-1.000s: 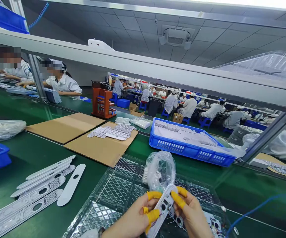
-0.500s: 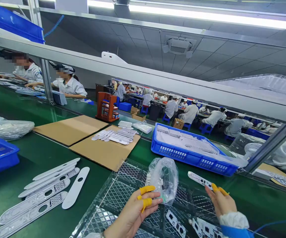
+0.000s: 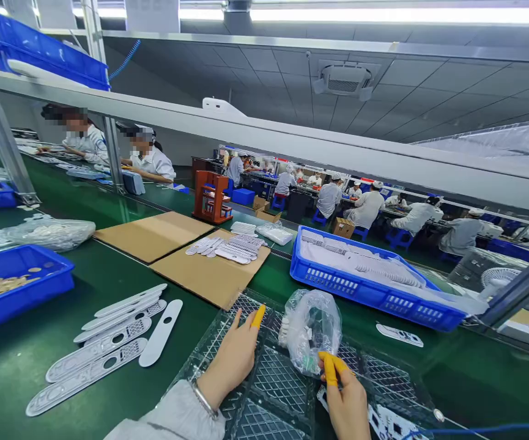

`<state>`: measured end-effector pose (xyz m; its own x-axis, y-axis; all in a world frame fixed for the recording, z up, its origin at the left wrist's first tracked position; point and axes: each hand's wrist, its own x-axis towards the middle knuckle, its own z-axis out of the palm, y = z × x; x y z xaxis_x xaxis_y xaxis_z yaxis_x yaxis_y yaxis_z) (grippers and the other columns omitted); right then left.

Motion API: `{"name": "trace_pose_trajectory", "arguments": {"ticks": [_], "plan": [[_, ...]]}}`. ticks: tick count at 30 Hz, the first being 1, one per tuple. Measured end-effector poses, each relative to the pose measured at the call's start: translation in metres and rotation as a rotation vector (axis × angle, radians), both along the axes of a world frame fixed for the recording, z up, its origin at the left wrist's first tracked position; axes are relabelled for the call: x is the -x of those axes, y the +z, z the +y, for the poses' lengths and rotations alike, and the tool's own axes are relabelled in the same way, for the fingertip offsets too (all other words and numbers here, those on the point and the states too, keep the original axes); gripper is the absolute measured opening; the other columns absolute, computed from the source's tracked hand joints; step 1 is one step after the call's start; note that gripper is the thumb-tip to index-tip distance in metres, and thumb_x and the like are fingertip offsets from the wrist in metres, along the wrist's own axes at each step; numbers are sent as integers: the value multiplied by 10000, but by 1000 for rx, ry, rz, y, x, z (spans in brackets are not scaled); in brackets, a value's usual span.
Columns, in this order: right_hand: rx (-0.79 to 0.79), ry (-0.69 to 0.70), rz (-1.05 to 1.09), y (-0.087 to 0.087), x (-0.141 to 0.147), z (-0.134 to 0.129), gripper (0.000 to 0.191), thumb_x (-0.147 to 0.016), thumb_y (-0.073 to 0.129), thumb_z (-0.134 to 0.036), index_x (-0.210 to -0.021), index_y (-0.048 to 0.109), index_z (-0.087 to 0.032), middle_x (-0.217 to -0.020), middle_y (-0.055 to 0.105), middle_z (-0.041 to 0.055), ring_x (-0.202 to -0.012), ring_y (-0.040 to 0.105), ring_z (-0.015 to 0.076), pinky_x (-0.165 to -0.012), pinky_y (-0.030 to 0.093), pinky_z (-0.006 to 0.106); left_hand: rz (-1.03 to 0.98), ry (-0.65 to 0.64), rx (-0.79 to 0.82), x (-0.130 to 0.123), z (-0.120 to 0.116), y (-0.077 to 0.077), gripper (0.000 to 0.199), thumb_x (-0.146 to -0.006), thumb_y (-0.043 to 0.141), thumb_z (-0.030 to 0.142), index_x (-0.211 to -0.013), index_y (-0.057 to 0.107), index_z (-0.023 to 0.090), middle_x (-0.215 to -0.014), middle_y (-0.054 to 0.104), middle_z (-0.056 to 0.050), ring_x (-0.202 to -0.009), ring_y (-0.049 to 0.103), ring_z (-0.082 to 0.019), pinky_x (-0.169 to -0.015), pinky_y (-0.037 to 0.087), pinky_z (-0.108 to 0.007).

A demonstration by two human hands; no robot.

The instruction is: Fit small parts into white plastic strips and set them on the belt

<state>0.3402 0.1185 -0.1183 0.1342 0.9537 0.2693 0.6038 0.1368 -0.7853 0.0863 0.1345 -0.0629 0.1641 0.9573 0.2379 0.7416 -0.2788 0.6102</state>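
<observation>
My left hand (image 3: 235, 348) is over the dark gridded tray (image 3: 277, 373), fingers apart, holding nothing visible. My right hand (image 3: 345, 391) has its yellow-covered fingers at the lower edge of a clear plastic bag (image 3: 314, 327); whether they grip it cannot be made out. White pieces show at the bag's left side. White circuit boards (image 3: 395, 423) lie beside and partly behind my right hand. A long white panel (image 3: 400, 335) rests on the green table, right of the bag. More long white panels (image 3: 101, 348) lie to the left, overlapping, with a separate one (image 3: 161, 333) beside them.
A blue crate (image 3: 369, 275) with white parts stands behind the bag. Cardboard sheets (image 3: 200, 278) lie at the middle left, small white panels on one. A blue bin (image 3: 21, 299) holds round pieces at the left. People in white work farther back.
My left hand has left the bag and moved left over the tray. My right hand has let go of the white panel, now on the table, and moved left to the bag. The view has shifted.
</observation>
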Motion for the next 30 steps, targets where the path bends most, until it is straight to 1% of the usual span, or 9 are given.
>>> {"name": "trace_pose_trajectory", "arguments": {"ticks": [4,6,11,15,18,22,24,27,30], "plan": [[-61,32,-201,1,1,-2,420,-835,311,-321,-1067,585,-101,-1112,609,161,-1041,547,293,-921,398,428,86,-23,33,6,11,-4,540,-675,339,-27,-1164,473,159,-1391,358,-131,-1261,384,-246,-1056,312,-445],[-106,41,-246,0,2,-1,436,-851,291,-321,-1088,577,-91,-1137,597,168,-1092,520,289,-946,388,427,98,-48,43,11,18,-1,557,-681,333,-26,-1168,472,204,-1362,402,-92,-1226,427,-217,-1026,354,-411],[-109,71,-274,-5,0,7,434,-834,304,-313,-1064,610,-108,-1120,621,143,-1090,532,289,-915,436,428,110,-78,50,16,24,7,501,-669,370,-10,-1087,528,216,-1252,501,-62,-1189,452,-197,-1000,382,-378],[-28,46,-230,-3,4,7,427,-813,324,-301,-1076,611,-127,-1149,608,127,-1098,522,292,-914,437,430,106,-46,49,21,22,5,384,-688,367,6,-957,576,183,-1330,407,-85,-1139,492,-201,-941,432,-356],[-30,-28,-153,2,12,2,437,-810,300,-303,-1062,611,-127,-1141,604,135,-1124,492,299,-944,399,449,92,-35,50,30,23,3,478,-682,350,-10,-1094,521,164,-1363,360,-110,-1072,540,-177,-910,459,-334],[-82,-51,-75,5,17,-1,419,-795,304,-298,-1015,623,-136,-1107,614,137,-1111,491,295,-973,361,445,101,-78,42,40,19,11,671,-633,298,-66,-1240,410,198,-1338,406,-86,-1026,568,-127,-915,460,-290],[-81,-39,-68,4,16,0,418,-791,305,-293,-1019,616,-131,-1107,610,142,-1095,497,297,-970,360,449,132,-114,19,41,13,17,661,-635,293,-67,-1206,448,226,-1327,423,-52,-1061,548,-129,-929,450,-286],[-22,10,-99,3,13,3,438,-791,306,-291,-1061,595,-104,-1125,592,161,-1092,494,306,-962,362,464,194,-133,-20,39,5,26,538,-695,305,-18,-1118,513,241,-1346,396,-31,-1069,540,-172,-928,452,-344],[-10,15,-121,3,11,3,443,-796,302,-290,-1075,587,-98,-1141,583,164,-1115,480,310,-967,358,470,242,-106,-48,37,1,31,542,-732,284,0,-1179,466,248,-1382,345,-31,-1167,467,-186,-991,400,-375]]}}
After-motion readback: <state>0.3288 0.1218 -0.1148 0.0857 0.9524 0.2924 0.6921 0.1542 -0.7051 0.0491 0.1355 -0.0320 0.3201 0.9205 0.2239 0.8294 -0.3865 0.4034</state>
